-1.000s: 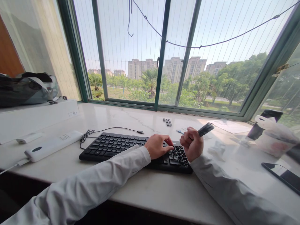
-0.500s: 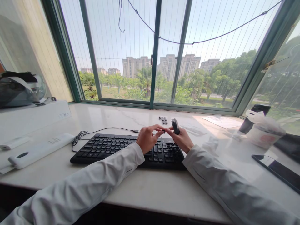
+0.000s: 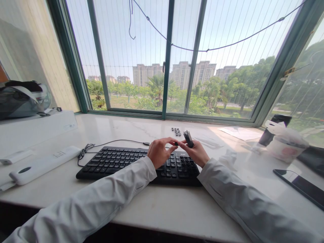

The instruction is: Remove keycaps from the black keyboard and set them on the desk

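Observation:
Over the right part of a black keyboard (image 3: pixel 111 162), my left hand (image 3: pixel 160 152) and my right hand (image 3: pixel 196 153) meet at the fingertips. A small black keycap (image 3: pixel 176 143) is pinched in my left fingers, with the right fingertips touching or close to it. My right hand is also closed around a dark grey hand tool (image 3: pixel 188 138), whose pronged end points up; its exact kind is unclear. Several number-pad spots on the keyboard lack caps and show dark square sockets. Behind my hands, several loose keycaps (image 3: pixel 176 131) lie in a small group on the white countertop (image 3: pixel 157 209).
The keyboard cable (image 3: pixel 87 147) lies coiled at the left, near a long white device (image 3: pixel 45 164). A helmet (image 3: pixel 24 98) rests on a white box (image 3: pixel 37 126). To the right are a phone (image 3: pixel 301 185), a bagged tub (image 3: pixel 287 145) and a paper sheet (image 3: pixel 240 133).
My fingertips have shifted slightly around the keycap, which shows a little more now. The hand tool stays in my right hand, and the view has tipped slightly upward.

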The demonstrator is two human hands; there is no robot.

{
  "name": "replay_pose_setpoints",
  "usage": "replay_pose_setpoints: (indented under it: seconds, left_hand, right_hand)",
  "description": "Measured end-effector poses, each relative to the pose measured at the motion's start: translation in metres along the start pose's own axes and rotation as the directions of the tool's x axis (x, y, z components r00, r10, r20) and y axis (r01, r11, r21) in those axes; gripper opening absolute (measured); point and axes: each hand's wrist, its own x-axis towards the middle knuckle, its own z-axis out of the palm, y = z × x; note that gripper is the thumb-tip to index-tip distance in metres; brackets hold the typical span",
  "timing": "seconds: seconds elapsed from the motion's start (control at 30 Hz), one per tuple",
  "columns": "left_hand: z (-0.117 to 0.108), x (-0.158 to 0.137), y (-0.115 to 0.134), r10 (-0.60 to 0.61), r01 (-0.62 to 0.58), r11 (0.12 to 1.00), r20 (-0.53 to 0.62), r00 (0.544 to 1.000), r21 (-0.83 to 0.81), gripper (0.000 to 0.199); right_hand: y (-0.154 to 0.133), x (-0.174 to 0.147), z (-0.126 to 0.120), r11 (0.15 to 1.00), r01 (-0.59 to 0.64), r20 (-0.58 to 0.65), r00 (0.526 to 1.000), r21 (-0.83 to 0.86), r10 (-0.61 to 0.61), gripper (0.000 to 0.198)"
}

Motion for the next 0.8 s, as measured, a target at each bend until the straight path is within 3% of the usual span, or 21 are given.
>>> replay_pose_setpoints:
  seconds: [0.17, 0.37, 0.47, 0.57, 0.67, 0.8]
  left_hand:
    - [0.0, 0.0, 0.0, 0.048, -0.048, 0.998, -0.008, 0.999, 0.04, 0.019]
    - [-0.001, 0.0, -0.002, 0.069, -0.075, 0.993, 0.069, 0.995, 0.089, 0.019]
    - [-0.002, 0.0, -0.004, 0.032, -0.044, 0.986, 0.075, 0.997, 0.162, 0.017]
    - [-0.003, 0.001, -0.008, -0.009, -0.01, 0.971, 0.076, 0.997, 0.238, 0.017]
    - [-0.003, 0.002, -0.011, -0.024, -0.001, 0.956, 0.083, 0.996, 0.293, 0.017]
    - [-0.004, 0.003, -0.01, -0.035, 0.001, 0.938, 0.09, 0.995, 0.346, 0.016]
  right_hand:
    - [-0.003, -0.001, 0.001, 0.999, 0.026, -0.014, 1.0, -0.032, -0.026, 0.038]
    - [-0.004, -0.002, 0.001, 0.962, 0.054, -0.04, 0.997, -0.267, -0.067, 0.043]
    - [-0.001, -0.001, -0.003, 0.875, 0.014, -0.034, 0.999, -0.485, -0.035, 0.038]
    - [0.008, 0.002, -0.011, 0.721, -0.081, -0.061, 0.997, -0.688, 0.053, 0.026]
    - [0.018, 0.006, -0.02, 0.609, -0.151, -0.091, 0.988, -0.779, 0.128, 0.024]
    - [0.024, 0.009, -0.027, 0.549, -0.189, -0.121, 0.98, -0.814, 0.157, 0.026]
